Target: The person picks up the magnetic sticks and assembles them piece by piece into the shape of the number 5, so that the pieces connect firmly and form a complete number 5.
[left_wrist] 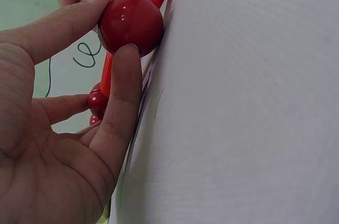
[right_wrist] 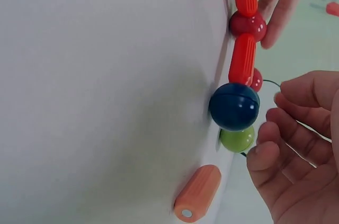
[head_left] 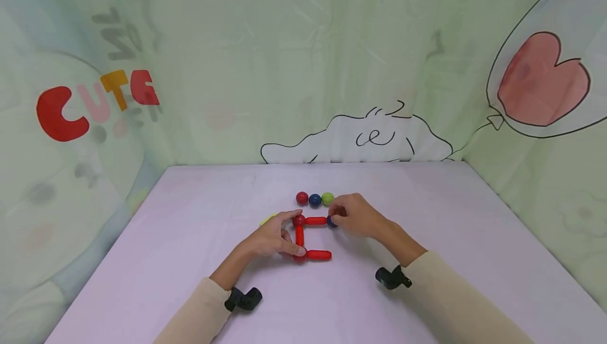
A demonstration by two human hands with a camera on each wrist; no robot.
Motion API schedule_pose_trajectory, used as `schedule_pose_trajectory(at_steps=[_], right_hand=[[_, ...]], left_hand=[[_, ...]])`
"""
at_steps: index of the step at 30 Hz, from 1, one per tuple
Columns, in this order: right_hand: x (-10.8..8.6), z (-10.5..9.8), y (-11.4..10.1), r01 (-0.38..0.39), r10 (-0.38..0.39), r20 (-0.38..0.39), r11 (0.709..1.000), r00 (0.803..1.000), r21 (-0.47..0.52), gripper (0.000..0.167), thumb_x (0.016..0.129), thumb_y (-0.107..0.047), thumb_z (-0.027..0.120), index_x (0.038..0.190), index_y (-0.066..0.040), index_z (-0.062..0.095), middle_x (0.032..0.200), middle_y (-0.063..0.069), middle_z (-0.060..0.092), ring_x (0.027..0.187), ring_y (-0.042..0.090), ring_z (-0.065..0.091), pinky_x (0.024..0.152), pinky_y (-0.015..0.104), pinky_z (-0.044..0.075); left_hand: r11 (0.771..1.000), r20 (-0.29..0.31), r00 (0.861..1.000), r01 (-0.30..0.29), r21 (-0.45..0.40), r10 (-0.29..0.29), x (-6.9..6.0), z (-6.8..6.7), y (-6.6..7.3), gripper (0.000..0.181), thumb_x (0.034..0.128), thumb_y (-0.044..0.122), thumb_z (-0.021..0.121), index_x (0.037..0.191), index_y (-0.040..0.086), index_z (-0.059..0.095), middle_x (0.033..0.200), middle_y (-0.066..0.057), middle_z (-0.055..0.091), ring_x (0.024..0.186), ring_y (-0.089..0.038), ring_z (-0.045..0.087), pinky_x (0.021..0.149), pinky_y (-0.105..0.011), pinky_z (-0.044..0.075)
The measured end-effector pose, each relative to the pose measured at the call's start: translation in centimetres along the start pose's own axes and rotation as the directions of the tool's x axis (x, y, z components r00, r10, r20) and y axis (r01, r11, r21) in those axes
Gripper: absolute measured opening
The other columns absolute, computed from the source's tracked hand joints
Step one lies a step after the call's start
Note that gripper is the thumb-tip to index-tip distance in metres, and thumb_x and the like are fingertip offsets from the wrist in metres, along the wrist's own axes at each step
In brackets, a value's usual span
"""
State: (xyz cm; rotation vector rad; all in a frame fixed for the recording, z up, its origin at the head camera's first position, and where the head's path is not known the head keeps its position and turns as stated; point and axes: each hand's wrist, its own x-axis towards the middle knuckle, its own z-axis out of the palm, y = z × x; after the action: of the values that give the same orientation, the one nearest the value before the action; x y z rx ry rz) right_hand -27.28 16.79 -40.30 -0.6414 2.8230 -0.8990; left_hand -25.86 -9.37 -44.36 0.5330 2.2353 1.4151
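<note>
Red rods and balls form a three-sided frame on the table. My left hand (head_left: 272,238) pinches the near red ball (left_wrist: 131,25) between two digits, while another fingertip touches the far red ball (left_wrist: 97,103). A red rod (head_left: 300,235) joins these balls. From the near ball a second rod (head_left: 319,255) points right, its other end free. The far rod (head_left: 316,220) ends at a blue ball (right_wrist: 234,107). Beside that ball is my right hand (right_wrist: 302,152), fingers loosely bent with a gap to it in the right wrist view; in the head view this hand (head_left: 355,216) partly covers it.
Behind the frame, a red ball (head_left: 302,198), a blue ball (head_left: 315,200) and a green ball (head_left: 328,198) stand in a row. An orange rod (right_wrist: 198,194) lies near my right hand. Something yellow (head_left: 267,219) shows behind my left hand.
</note>
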Motion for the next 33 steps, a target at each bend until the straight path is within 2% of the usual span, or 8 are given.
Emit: schedule_pose_trajectory(at_steps=[4, 9, 11, 13, 16, 19, 22, 33], right_hand=[[0.8, 0.0, 0.2, -0.052, 0.050, -0.052, 0.998, 0.997, -0.043, 0.019, 0.095, -0.008, 0.067, 0.114, -0.006, 0.071, 0.093, 0.003, 0.063, 0.085, 0.020, 0.056, 0.069, 0.026, 0.053], [1.6, 0.1, 0.7, -0.087, 0.080, -0.102, 0.994, 0.991, -0.065, 0.033, 0.096, -0.010, 0.067, 0.128, -0.007, 0.066, 0.118, 0.009, 0.063, 0.093, 0.022, 0.056, 0.073, 0.028, 0.055], [1.9, 0.2, 0.9, -0.097, 0.088, -0.114, 0.993, 0.990, -0.074, 0.037, 0.097, -0.011, 0.066, 0.134, -0.009, 0.063, 0.128, 0.010, 0.061, 0.100, 0.024, 0.057, 0.080, 0.032, 0.056], [2.2, 0.2, 1.1, -0.098, 0.086, -0.126, 0.991, 0.988, -0.088, 0.039, 0.098, -0.012, 0.065, 0.137, -0.010, 0.061, 0.136, 0.010, 0.058, 0.112, 0.027, 0.057, 0.091, 0.039, 0.055], [2.7, 0.2, 1.4, -0.088, 0.076, -0.130, 0.992, 0.989, -0.094, 0.041, 0.099, -0.013, 0.063, 0.140, -0.010, 0.059, 0.145, 0.012, 0.054, 0.131, 0.032, 0.049, 0.107, 0.049, 0.047], [3.2, 0.3, 1.5, -0.081, 0.070, -0.123, 0.993, 0.990, -0.090, 0.041, 0.101, -0.013, 0.061, 0.141, -0.009, 0.058, 0.148, 0.012, 0.052, 0.141, 0.033, 0.040, 0.113, 0.052, 0.039], [3.5, 0.4, 1.5, -0.093, 0.084, -0.112, 0.993, 0.990, -0.071, 0.041, 0.101, -0.012, 0.061, 0.142, -0.009, 0.058, 0.147, 0.012, 0.053, 0.142, 0.033, 0.039, 0.113, 0.052, 0.039], [4.2, 1.4, 1.9, -0.194, 0.192, -0.053, 0.981, 0.980, -0.016, 0.031, 0.098, -0.007, 0.065, 0.128, -0.009, 0.068, 0.136, 0.013, 0.061, 0.130, 0.034, 0.050, 0.107, 0.053, 0.045]], left_hand=[[1.000, -0.009, 1.000, 0.011, -0.007, -0.011, 0.1, 0.0, -0.1, 0.094, 0.0808, 0.017, 0.087, 0.158, 0.015, 0.034, 0.071, -0.008, 0.066, 0.063, -0.017, 0.064, 0.064, -0.028, 0.050], [1.000, -0.009, 1.000, 0.014, -0.025, -0.014, 0.2, 0.0, -0.1, 0.094, 0.0810, 0.018, 0.086, 0.159, 0.015, 0.034, 0.071, -0.008, 0.065, 0.063, -0.017, 0.063, 0.063, -0.027, 0.050], [1.000, -0.008, 1.000, 0.014, -0.028, -0.014, 0.2, 0.0, -0.1, 0.094, 0.0813, 0.018, 0.086, 0.159, 0.015, 0.033, 0.071, -0.008, 0.066, 0.063, -0.017, 0.063, 0.063, -0.027, 0.050], [0.999, -0.007, 1.000, 0.011, -0.031, -0.012, 0.2, 0.0, -0.1, 0.093, 0.0816, 0.018, 0.086, 0.159, 0.015, 0.033, 0.071, -0.008, 0.066, 0.062, -0.016, 0.062, 0.063, -0.027, 0.050], [0.999, -0.006, 1.000, 0.001, -0.039, -0.001, 0.3, -0.1, 0.0, 0.093, 0.0817, 0.016, 0.085, 0.159, 0.014, 0.033, 0.071, -0.008, 0.066, 0.062, -0.017, 0.063, 0.063, -0.027, 0.050], [0.999, -0.009, 1.000, -0.004, -0.048, 0.003, 0.3, -0.1, 0.2, 0.093, 0.0820, 0.014, 0.085, 0.159, 0.013, 0.033, 0.071, -0.009, 0.067, 0.061, -0.017, 0.063, 0.064, -0.028, 0.050], [0.999, -0.013, 1.000, -0.005, -0.052, 0.004, 0.4, -0.1, 0.3, 0.092, 0.0823, 0.014, 0.084, 0.159, 0.013, 0.033, 0.071, -0.009, 0.067, 0.061, -0.017, 0.063, 0.064, -0.028, 0.050], [0.998, -0.001, 1.000, -0.005, -0.061, 0.005, 0.1, 0.0, -0.3, 0.091, 0.0837, 0.013, 0.082, 0.160, 0.012, 0.031, 0.072, -0.009, 0.069, 0.063, -0.018, 0.066, 0.064, -0.027, 0.052]])
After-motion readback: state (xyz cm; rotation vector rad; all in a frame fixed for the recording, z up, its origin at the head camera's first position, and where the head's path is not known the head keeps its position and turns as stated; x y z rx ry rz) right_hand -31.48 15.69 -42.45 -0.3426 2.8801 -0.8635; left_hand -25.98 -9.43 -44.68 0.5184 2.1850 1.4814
